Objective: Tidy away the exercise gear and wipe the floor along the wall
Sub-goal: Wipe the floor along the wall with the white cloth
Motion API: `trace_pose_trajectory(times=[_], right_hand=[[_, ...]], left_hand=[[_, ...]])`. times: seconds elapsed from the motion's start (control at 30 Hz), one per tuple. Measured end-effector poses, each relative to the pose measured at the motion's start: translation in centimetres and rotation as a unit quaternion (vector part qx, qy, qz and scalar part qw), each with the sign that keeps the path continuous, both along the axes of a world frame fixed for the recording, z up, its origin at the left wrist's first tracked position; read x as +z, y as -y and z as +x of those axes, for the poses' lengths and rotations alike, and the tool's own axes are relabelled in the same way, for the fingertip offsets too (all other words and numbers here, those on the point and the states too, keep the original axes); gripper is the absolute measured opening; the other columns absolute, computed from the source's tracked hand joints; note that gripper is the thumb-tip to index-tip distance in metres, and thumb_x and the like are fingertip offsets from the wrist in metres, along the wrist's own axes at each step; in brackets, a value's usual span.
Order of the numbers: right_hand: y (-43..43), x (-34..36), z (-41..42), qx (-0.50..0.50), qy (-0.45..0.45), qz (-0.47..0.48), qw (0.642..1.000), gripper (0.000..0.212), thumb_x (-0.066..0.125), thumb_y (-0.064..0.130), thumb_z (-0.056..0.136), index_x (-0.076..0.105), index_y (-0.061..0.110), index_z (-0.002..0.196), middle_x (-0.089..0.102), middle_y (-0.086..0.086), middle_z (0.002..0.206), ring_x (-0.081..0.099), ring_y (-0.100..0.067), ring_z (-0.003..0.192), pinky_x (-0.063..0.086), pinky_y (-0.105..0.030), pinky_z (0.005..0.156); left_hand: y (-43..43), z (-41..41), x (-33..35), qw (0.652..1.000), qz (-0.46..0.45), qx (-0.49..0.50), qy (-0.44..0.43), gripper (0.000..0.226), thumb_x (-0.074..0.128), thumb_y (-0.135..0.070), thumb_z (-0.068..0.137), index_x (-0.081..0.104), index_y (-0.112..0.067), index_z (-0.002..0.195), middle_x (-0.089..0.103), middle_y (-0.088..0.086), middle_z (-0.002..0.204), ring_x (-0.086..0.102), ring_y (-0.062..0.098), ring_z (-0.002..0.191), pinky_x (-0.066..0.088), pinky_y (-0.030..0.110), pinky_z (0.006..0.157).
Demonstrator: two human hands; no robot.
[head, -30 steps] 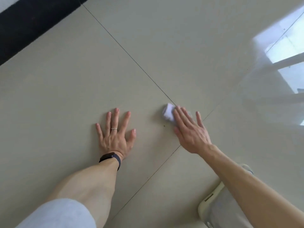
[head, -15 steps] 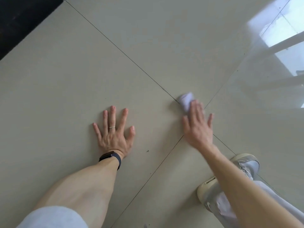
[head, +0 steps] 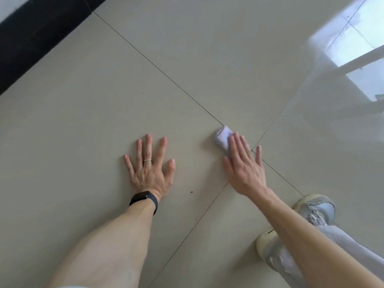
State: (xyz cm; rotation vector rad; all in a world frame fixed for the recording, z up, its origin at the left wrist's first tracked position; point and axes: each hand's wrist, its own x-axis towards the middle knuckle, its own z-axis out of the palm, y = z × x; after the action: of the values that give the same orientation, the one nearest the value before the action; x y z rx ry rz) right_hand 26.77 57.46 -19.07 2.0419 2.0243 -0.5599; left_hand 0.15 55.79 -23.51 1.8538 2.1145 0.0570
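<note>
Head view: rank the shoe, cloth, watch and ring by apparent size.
1. shoe
2. cloth and watch: about alike, and the cloth is partly hidden under the right hand
3. ring

glossy smooth floor tiles [head: 207, 59]; soft cloth [head: 222, 138].

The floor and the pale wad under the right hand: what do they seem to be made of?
Floor: likely glazed ceramic or porcelain tile, glossy; it mirrors a window and shows thin joint lines. Wad: soft and matte, perhaps folded cloth or paper tissue; its rounded edge shows beyond the fingers of the right hand pressing it.
</note>
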Motion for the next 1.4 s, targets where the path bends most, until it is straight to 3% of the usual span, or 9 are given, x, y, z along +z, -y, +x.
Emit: trace_pose_trajectory(times=[0.13,0.3,0.43,0.7,0.8,0.93,1.07,1.23,1.4], right_hand=[[-0.2,-0.4,-4.0,-0.159,-0.026,0.002,0.987,0.064,0.016,0.048,0.104,-0.004,0.021,0.159,-0.012,0.007,0.166,-0.014,-0.009,0.151,-0.004,-0.055,0.122],[12.5,0.5,-13.0,0.122,-0.105,-0.003,0.987,0.063,0.026,0.049,0.104,0.012,0.022,0.159,0.004,0.007,0.167,0.001,-0.01,0.153,0.011,-0.058,0.119],[9.3,-0.4,-12.1,0.232,-0.121,0.02,0.965,0.06,0.034,0.045,0.103,0.026,0.02,0.157,0.018,0.004,0.165,0.017,-0.011,0.151,0.021,-0.061,0.115],[-4.6,-0.7,-13.2,-0.177,-0.036,0.008,0.984,0.07,0.019,0.051,0.102,-0.007,0.018,0.158,-0.012,0.003,0.166,-0.015,-0.012,0.151,-0.005,-0.056,0.121],[0.7,-0.2,-18.4,0.031,-0.055,0.017,0.998,0.069,0.023,0.051,0.103,-0.003,0.019,0.159,-0.011,0.003,0.166,-0.012,-0.013,0.152,-0.005,-0.055,0.122],[4.2,0.0,-20.0,0.363,-0.103,0.019,0.926,0.064,0.037,0.044,0.102,0.021,0.017,0.158,0.011,0.003,0.166,0.007,-0.012,0.153,0.012,-0.058,0.12],[-3.9,-0.4,-16.3,0.1,-0.003,0.023,0.995,0.066,0.024,0.047,0.104,-0.001,0.022,0.159,-0.009,0.008,0.165,-0.009,-0.008,0.152,-0.017,-0.048,0.119],[-12.3,0.3,-17.0,-0.173,-0.017,-0.025,0.984,0.073,0.021,0.051,0.101,-0.008,0.016,0.158,-0.011,-0.001,0.167,-0.013,-0.015,0.152,-0.005,-0.057,0.121],[-3.1,0.2,-23.3,0.207,-0.057,0.013,0.977,0.069,0.03,0.046,0.103,0.001,0.019,0.159,-0.007,0.003,0.166,-0.01,-0.013,0.152,-0.005,-0.051,0.122]], left_hand=[[-0.6,-1.3,0.1,0.998,-0.005,-0.063,-0.003,0.067,0.027,-0.06,0.094,0.01,-0.043,0.156,-0.003,-0.005,0.167,-0.002,0.018,0.153,-0.013,0.05,0.119],[-4.0,-9.7,0.7,0.956,-0.014,-0.294,0.0,0.064,0.029,-0.06,0.093,0.01,-0.048,0.153,0.007,-0.007,0.166,0.009,0.018,0.153,0.011,0.054,0.12],[-0.3,-17.4,0.5,0.998,-0.006,-0.057,-0.008,0.069,0.031,-0.061,0.091,0.022,-0.039,0.155,0.012,-0.002,0.166,0.01,0.025,0.152,0.011,0.059,0.117],[2.9,-20.8,0.2,0.998,0.02,0.058,-0.013,0.07,0.029,-0.062,0.092,0.022,-0.035,0.156,0.008,-0.003,0.166,0.01,0.023,0.153,0.01,0.052,0.121],[3.1,-21.0,0.0,0.998,0.016,0.057,-0.017,0.07,0.03,-0.062,0.091,0.02,-0.037,0.156,0.006,-0.005,0.166,0.009,0.022,0.153,0.009,0.051,0.121],[2.9,-21.1,0.1,0.998,0.016,0.057,-0.015,0.07,0.032,-0.06,0.091,0.021,-0.037,0.156,0.008,-0.003,0.167,0.01,0.021,0.153,0.01,0.051,0.122],[3.0,-21.2,0.0,0.998,0.023,0.059,-0.016,0.069,0.033,-0.06,0.09,0.021,-0.04,0.155,0.006,-0.006,0.167,0.009,0.018,0.153,0.008,0.049,0.122],[3.0,-21.3,-0.1,0.997,0.021,0.068,-0.003,0.068,0.029,-0.062,0.091,0.016,-0.044,0.155,0.002,-0.009,0.166,0.004,0.015,0.153,0.008,0.049,0.122],[3.0,-21.3,0.0,0.997,0.022,0.078,-0.001,0.069,0.031,-0.058,0.091,0.016,-0.039,0.156,0.003,-0.008,0.167,0.006,0.015,0.153,0.008,0.049,0.122]])
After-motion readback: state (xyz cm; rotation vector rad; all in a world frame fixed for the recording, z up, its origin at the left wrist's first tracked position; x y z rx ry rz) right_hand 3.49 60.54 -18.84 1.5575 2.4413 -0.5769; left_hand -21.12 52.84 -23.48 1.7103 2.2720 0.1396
